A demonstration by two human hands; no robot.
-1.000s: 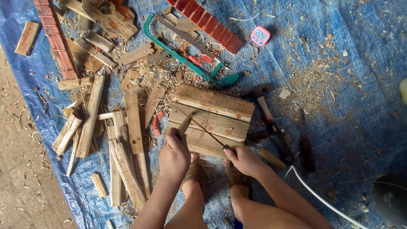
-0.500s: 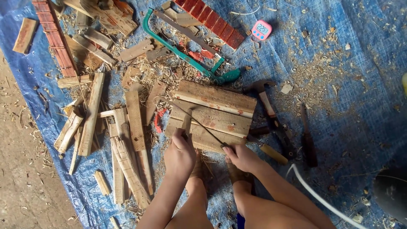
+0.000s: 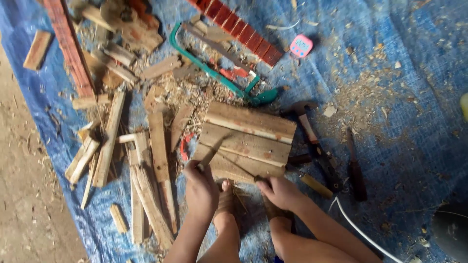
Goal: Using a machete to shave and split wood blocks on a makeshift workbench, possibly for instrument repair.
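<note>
A small wooden panel point(image 3: 246, 141) of three joined slats is lying on the blue tarp point(image 3: 390, 97), pinned by bare feet. A thin stick point(image 3: 213, 152) is gripped by the left hand point(image 3: 201, 187); the panel's near edge is pressed by the right hand point(image 3: 279, 191). Loose offcuts point(image 3: 151, 160), a green saw point(image 3: 219, 73) and a hammer point(image 3: 314, 143) are lying around, so more pieces appear unjoined.

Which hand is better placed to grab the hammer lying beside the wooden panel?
Probably the right hand. It rests at the wooden panel's near right corner, on the side where the hammer lies. The left hand holds a thin stick at the opposite corner.
</note>
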